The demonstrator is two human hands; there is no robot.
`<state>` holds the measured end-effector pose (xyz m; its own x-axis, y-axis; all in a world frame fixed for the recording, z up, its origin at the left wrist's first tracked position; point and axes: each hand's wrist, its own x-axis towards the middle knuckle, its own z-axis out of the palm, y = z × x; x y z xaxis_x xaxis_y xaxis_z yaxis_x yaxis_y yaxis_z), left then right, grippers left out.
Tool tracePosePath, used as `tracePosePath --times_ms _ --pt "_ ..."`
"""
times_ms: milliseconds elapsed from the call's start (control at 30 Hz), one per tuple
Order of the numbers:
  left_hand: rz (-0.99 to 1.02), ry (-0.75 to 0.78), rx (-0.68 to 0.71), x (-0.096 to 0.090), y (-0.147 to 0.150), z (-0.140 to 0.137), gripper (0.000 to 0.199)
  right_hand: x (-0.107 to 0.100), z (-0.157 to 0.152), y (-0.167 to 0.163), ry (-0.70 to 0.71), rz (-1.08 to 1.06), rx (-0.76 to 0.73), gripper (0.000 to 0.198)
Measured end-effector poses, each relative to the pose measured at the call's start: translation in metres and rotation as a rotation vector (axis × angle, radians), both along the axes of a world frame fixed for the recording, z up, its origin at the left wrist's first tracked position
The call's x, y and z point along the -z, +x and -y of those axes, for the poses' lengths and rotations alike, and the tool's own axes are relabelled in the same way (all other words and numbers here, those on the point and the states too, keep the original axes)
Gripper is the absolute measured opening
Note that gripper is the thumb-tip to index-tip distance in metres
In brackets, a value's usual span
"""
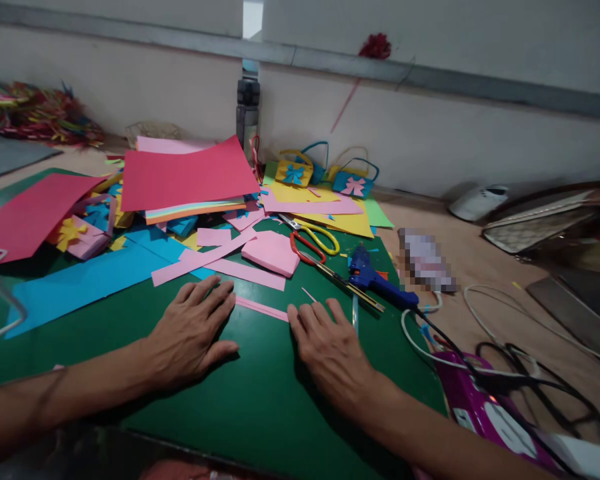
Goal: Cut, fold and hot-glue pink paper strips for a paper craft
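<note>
Green tabletop (260,407), smooth and hard-looking, runs toward a pale wall (190,93); from afar I see the slim pink paper strip (263,309) spanning the gap between left hand (187,333) and right hand (333,350), both spread flat and apart, resting at its ends; I'd press evenly, keeping its lengthwise line straight; matte red card (190,177) and loop-handled scissors (320,237) lie beyond.

This looks like a craft workspace. Beyond the fingers (221,300) lie coloured paper (190,177) and small paper bags (353,186); right of the fingers, a glue gun (383,285).
</note>
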<state>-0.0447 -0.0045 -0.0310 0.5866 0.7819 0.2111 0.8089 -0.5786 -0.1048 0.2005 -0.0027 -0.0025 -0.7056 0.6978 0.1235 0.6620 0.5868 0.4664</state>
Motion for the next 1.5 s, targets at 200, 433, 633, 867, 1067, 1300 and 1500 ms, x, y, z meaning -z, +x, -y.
tracePosePath --times_ms 200,433,633,867,1067,1300,1500 --pt "0.02 0.014 -0.065 -0.001 -0.002 -0.002 0.061 0.0 -0.007 -0.001 0.063 0.074 -0.06 0.022" --pt "0.096 -0.017 -0.009 -0.001 -0.004 -0.008 0.052 0.0 -0.025 -0.003 0.243 0.086 -0.084 0.024" --pt "0.238 0.009 0.141 -0.004 -0.005 -0.014 0.039 -0.005 -0.028 0.003 0.266 0.15 -0.082 0.025" --pt "0.441 0.119 0.324 -0.004 -0.005 -0.015 0.015 -0.038 -0.042 0.006 0.368 0.134 0.038 0.026" --pt "0.181 0.102 0.255 -0.008 0.006 -0.027 0.021 -0.043 -0.073 -0.01 0.093 0.181 0.204 0.018" --pt "-0.087 0.005 0.145 -0.013 0.022 -0.056 0.022 -0.036 -0.061 -0.032 0.027 0.176 0.076 0.018" --pt "-0.101 -0.021 0.169 -0.014 0.025 -0.065 0.015 -0.029 -0.07 -0.036 0.028 0.139 0.08 0.018"
